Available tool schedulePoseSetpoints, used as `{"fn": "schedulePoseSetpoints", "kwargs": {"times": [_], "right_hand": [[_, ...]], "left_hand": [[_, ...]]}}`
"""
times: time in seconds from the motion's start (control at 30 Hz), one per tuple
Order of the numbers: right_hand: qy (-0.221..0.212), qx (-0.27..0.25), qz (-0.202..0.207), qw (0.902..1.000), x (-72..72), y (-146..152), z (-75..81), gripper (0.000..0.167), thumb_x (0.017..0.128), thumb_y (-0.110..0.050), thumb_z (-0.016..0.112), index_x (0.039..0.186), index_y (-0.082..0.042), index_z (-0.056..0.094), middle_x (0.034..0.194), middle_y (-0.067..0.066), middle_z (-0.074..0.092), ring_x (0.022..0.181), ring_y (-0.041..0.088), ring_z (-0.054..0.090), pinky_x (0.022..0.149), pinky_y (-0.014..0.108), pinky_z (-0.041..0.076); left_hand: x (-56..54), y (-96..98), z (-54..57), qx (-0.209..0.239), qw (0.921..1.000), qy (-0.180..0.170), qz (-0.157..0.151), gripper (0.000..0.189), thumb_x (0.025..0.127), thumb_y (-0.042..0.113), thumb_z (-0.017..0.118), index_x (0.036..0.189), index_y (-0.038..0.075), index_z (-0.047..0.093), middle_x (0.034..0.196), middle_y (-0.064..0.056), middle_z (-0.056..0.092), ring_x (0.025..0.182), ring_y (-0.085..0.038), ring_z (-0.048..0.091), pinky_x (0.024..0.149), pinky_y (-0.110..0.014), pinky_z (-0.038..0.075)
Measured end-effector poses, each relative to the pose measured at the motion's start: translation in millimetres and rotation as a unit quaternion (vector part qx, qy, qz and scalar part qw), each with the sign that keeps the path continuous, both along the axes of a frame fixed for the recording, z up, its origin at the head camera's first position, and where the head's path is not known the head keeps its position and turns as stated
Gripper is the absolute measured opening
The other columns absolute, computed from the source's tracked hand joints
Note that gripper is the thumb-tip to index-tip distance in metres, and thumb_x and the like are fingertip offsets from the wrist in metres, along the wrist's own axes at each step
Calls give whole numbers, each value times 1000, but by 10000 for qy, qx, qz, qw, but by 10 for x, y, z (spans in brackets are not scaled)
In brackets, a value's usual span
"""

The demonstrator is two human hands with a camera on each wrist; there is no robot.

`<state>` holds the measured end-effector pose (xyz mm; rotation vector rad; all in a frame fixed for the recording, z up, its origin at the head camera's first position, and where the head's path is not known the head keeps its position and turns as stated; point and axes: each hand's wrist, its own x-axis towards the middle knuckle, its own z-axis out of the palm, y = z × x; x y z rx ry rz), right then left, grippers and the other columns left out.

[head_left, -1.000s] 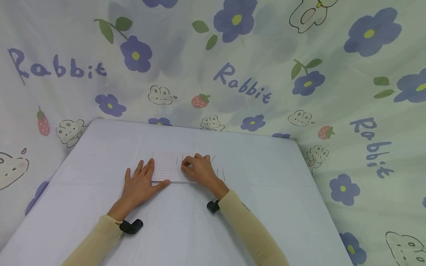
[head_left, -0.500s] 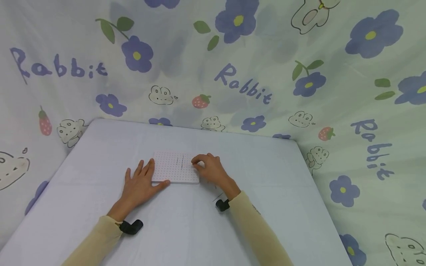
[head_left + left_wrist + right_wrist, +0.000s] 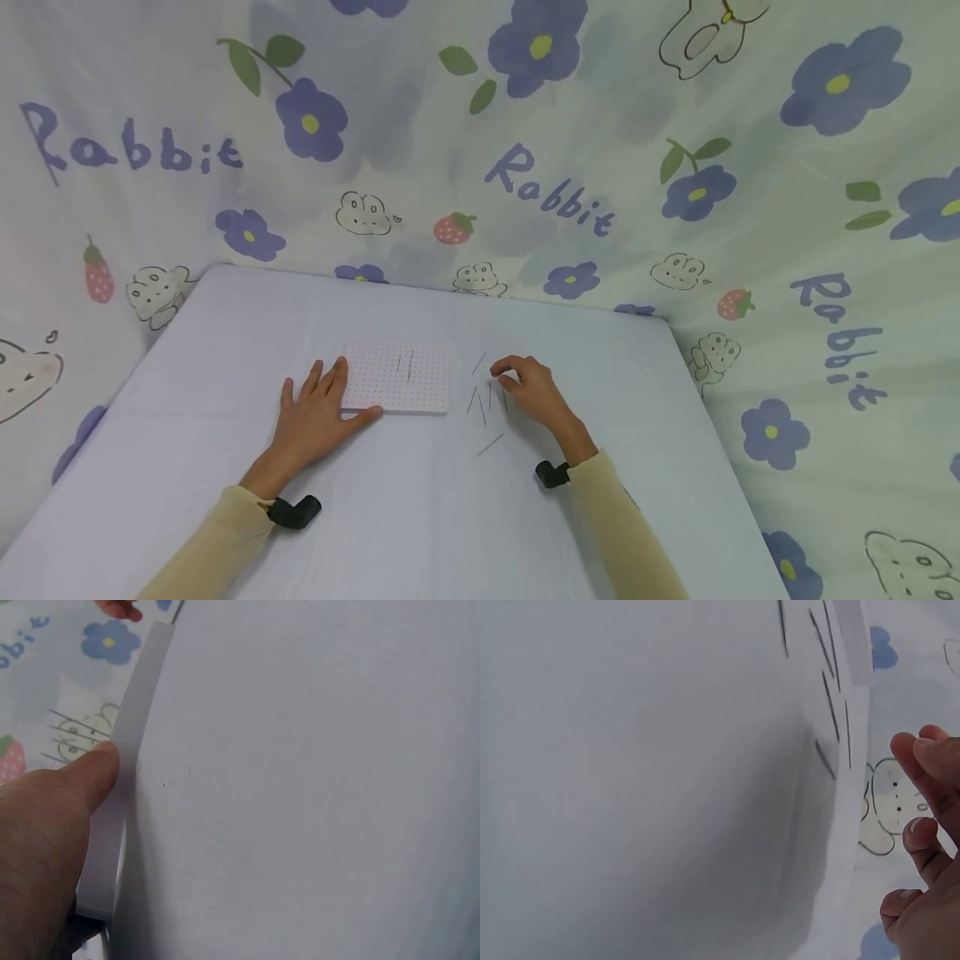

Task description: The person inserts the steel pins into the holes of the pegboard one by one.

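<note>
A white pegboard (image 3: 375, 392) dotted with small holes lies on the table. My left hand (image 3: 311, 421) rests at its left end, fingers spread, with the thumb along the near edge; in the left wrist view this thumb (image 3: 94, 772) presses the board's side. Thin dark sticks (image 3: 79, 724) stand up from the board beyond the thumb. To the right of the board, my right hand (image 3: 536, 390) hovers over several loose thin dark sticks (image 3: 482, 410). Its fingers (image 3: 922, 832) are loosely bent, and nothing shows between the thumb and index finger.
One loose stick (image 3: 491, 445) lies nearer than the others. The table (image 3: 420, 517) has a white cover. A curtain (image 3: 420, 125) printed with flowers and rabbits hangs behind the table and along its sides.
My right hand has moved right, from over the board to the loose sticks, uncovering the board's right part and two sticks in it. The left hand has stayed in place.
</note>
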<state>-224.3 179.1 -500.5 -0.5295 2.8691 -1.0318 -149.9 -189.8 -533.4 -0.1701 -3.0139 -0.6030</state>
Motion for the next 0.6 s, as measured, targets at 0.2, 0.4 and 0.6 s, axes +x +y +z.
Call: {"fn": "schedulePoseSetpoints", "kwargs": {"times": [0.2, 0.4, 0.6], "right_hand": [[-15, 102, -61, 9999, 115, 179, -38, 19, 97, -12, 66, 112, -22, 73, 109, -11, 70, 99, 13, 58, 87, 39, 49], [-36, 404, -6, 9992, 138, 240, -61, 25, 95, -11, 68, 115, -24, 74, 109, -11, 70, 96, 14, 56, 89, 42, 43], [117, 974, 117, 9951, 123, 219, -110, 30, 94, -11, 70, 118, -29, 73, 97, -12, 67, 86, 14, 47, 85, 41, 35]], "left_hand": [[17, 5, -11, 5, 10000, -38, -12, 116, 85, 80, 54, 158, -3, 19, 162, -27, 25, 150, -49, 14, 112, -74, -1], [20, 9, -7, 6, 10000, -23, -1, 117, 85, 80, 52, 159, -3, 18, 162, -27, 25, 151, -49, 14, 112, -74, -1], [26, 15, -4, 28, 10000, -28, 19, 116, 85, 79, 54, 159, -3, 19, 162, -26, 25, 151, -48, 14, 113, -74, -1]]}}
